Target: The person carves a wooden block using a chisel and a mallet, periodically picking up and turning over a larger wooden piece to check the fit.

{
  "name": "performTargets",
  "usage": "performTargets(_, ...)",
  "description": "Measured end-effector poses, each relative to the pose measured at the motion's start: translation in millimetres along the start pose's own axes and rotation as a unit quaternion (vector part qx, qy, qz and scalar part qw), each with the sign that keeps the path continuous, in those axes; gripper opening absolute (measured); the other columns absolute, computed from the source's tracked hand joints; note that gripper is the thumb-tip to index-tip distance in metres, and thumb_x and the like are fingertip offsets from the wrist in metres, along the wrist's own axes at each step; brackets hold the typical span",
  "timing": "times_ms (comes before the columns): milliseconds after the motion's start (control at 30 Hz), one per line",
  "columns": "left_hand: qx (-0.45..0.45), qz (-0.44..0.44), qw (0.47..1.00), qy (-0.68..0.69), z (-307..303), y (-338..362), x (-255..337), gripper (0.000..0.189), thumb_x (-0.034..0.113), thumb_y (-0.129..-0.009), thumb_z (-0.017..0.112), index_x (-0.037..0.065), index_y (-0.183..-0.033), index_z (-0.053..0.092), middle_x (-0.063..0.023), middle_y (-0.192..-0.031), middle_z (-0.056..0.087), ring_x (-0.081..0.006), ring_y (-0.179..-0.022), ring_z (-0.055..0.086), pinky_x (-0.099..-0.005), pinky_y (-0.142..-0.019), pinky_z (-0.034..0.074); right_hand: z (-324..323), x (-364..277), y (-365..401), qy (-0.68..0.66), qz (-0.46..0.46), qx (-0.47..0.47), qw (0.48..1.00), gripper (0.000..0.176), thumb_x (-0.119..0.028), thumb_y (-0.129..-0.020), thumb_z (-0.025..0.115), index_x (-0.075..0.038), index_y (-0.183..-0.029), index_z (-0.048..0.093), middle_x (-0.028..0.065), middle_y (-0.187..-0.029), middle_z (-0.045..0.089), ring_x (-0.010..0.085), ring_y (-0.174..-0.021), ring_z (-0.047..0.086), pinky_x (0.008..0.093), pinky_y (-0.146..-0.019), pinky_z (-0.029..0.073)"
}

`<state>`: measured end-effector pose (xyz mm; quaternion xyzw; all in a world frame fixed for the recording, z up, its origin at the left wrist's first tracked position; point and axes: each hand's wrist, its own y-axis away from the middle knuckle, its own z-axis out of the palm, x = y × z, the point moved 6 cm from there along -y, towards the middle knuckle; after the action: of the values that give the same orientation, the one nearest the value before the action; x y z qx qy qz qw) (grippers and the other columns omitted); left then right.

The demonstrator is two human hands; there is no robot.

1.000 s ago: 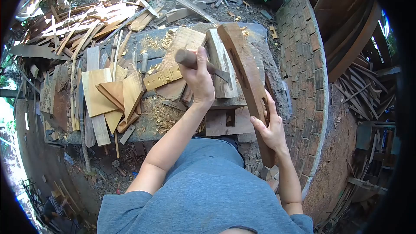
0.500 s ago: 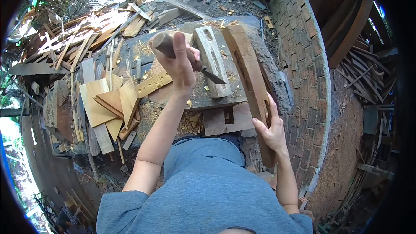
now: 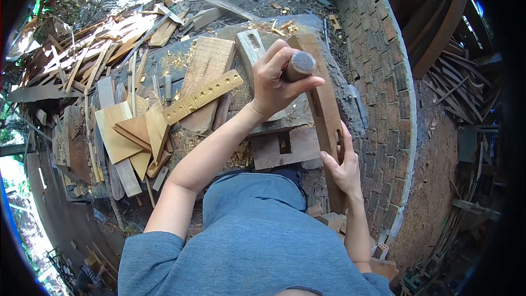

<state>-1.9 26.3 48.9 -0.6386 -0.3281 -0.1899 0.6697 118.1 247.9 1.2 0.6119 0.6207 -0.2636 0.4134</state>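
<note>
My left hand (image 3: pixel 275 83) is wrapped round the wooden handle of a chisel (image 3: pixel 300 67), its round butt facing up, over the upper part of a long wooden beam (image 3: pixel 324 111). The chisel's blade is hidden behind my hand. Lower down, my right hand (image 3: pixel 345 171) grips the beam near its slot, thumb on one side and fingers on the other. A pale block with slots (image 3: pixel 250 49) stands just left of the beam, partly behind my left hand.
A yellow strip with holes (image 3: pixel 204 96) lies across a wide board (image 3: pixel 211 57). Thin offcuts (image 3: pixel 116 129) are stacked at the left. A notched board (image 3: pixel 304 145) sits at the bench's near edge. The brick wall (image 3: pixel 378 77) runs along the right.
My left hand has moved right with the chisel, from above the yellow strip and pale block to over the beam. The chisel's blade has gone out of sight. My right hand stays on the beam.
</note>
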Motion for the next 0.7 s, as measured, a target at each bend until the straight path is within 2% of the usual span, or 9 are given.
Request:
performTargets(100, 0.010, 0.008, 1.000, -0.019, 3, 5, 0, 0.046, 0.039, -0.072, 0.085, 0.002, -0.084, 0.060, -0.0034, -0.077, 0.054, -0.0133, -0.067, 0.053, -0.0269, -0.059, 0.043, -1, 6, 2, 0.000, -0.020, 0.018, 1.000, 0.081, -0.018, -0.083, 0.070, -0.014, -0.151, 0.026, 0.0232, -0.125, 0.061, 0.0339, -0.112, 0.063, 0.0417, -0.095, 0.050)
performTargets(267, 0.026, 0.014, 0.999, -0.027, 4, 8, 0, 0.046, 0.038, -0.073, 0.085, 0.003, -0.083, 0.059, -0.0037, -0.078, 0.053, -0.0136, -0.068, 0.053, -0.0269, -0.059, 0.043, 0, 6, 6, 0.011, 0.007, 0.011, 1.000, 0.082, -0.020, -0.082, 0.070, -0.014, -0.151, 0.027, 0.0231, -0.125, 0.061, 0.0346, -0.112, 0.063, 0.0416, -0.095, 0.050)
performTargets(333, 0.051, 0.005, 0.998, -0.030, 1, 10, -3, 0.045, 0.036, -0.071, 0.086, 0.004, -0.088, 0.060, -0.0059, -0.077, 0.054, -0.0189, -0.065, 0.056, -0.0321, -0.057, 0.046, 0, 6, 7, 0.015, 0.002, 0.013, 1.000, 0.082, -0.020, -0.082, 0.070, -0.014, -0.151, 0.027, 0.0232, -0.125, 0.061, 0.0350, -0.113, 0.063, 0.0419, -0.095, 0.050)
performTargets(367, 0.052, 0.005, 0.998, -0.030, 2, 11, -6, 0.045, 0.036, -0.071, 0.086, 0.004, -0.088, 0.060, -0.0059, -0.077, 0.054, -0.0189, -0.065, 0.056, -0.0321, -0.057, 0.046, 0, 6, 7, 0.012, -0.011, 0.023, 1.000, 0.082, -0.019, -0.082, 0.069, -0.015, -0.151, 0.026, 0.0230, -0.122, 0.062, 0.0340, -0.110, 0.064, 0.0417, -0.093, 0.051)
performTargets(433, 0.046, -0.023, 0.996, -0.068, 6, 9, -10, 0.039, 0.032, -0.079, 0.082, 0.004, -0.088, 0.057, -0.0052, -0.074, 0.058, -0.0152, -0.064, 0.059, -0.0296, -0.056, 0.047, -4, 0, 8, 0.010, -0.029, 0.028, 0.999, 0.082, -0.018, -0.082, 0.068, -0.015, -0.152, 0.025, 0.0229, -0.120, 0.063, 0.0331, -0.107, 0.065, 0.0415, -0.091, 0.052)
performTargets(500, 0.037, -0.042, 0.997, -0.056, 18, 14, -12, 0.033, 0.025, -0.082, 0.079, 0.005, -0.096, 0.057, -0.0084, -0.076, 0.066, -0.0192, -0.066, 0.067, -0.0333, -0.058, 0.053, -23, -14, 10, -0.006, -0.027, 0.086, 0.996, 0.083, -0.016, -0.081, 0.066, -0.011, -0.152, 0.022, 0.0212, -0.112, 0.064, 0.0306, -0.092, 0.067, 0.0397, -0.081, 0.055)
performTargets(567, 0.016, -0.064, 0.998, -0.014, 32, 15, -16, 0.034, 0.023, -0.082, 0.079, 0.005, -0.098, 0.056, -0.0100, -0.078, 0.067, -0.0212, -0.066, 0.068, -0.0320, -0.058, 0.053, -53, -38, 13, 0.092, -0.209, 0.204, 0.952, 0.084, -0.018, -0.080, 0.064, -0.006, -0.151, 0.021, 0.0199, -0.113, 0.060, 0.0260, -0.081, 0.065, 0.0362, -0.071, 0.055)
performTargets(633, 0.015, -0.051, 0.998, -0.027, 41, 15, -18, 0.033, 0.021, -0.082, 0.078, 0.005, -0.099, 0.056, -0.0112, -0.079, 0.067, -0.0232, -0.067, 0.069, -0.0325, -0.058, 0.053, -76, -42, 27, -0.095, -0.118, 0.241, 0.959, 0.089, -0.033, -0.081, 0.064, -0.002, -0.151, 0.020, 0.0202, -0.127, 0.052, 0.0243, -0.099, 0.058, 0.0393, -0.085, 0.049)
performTargets(700, 0.010, -0.039, 0.999, -0.030, 45, 16, -19, 0.032, 0.019, -0.082, 0.078, 0.005, -0.100, 0.056, -0.0125, -0.080, 0.067, -0.0251, -0.069, 0.070, -0.0329, -0.059, 0.054, -79, -40, 30, -0.142, -0.134, 0.213, 0.957, 0.088, -0.034, -0.081, 0.063, -0.003, -0.151, 0.020, 0.0195, -0.124, 0.053, 0.0235, -0.097, 0.058, 0.0387, -0.083, 0.050)
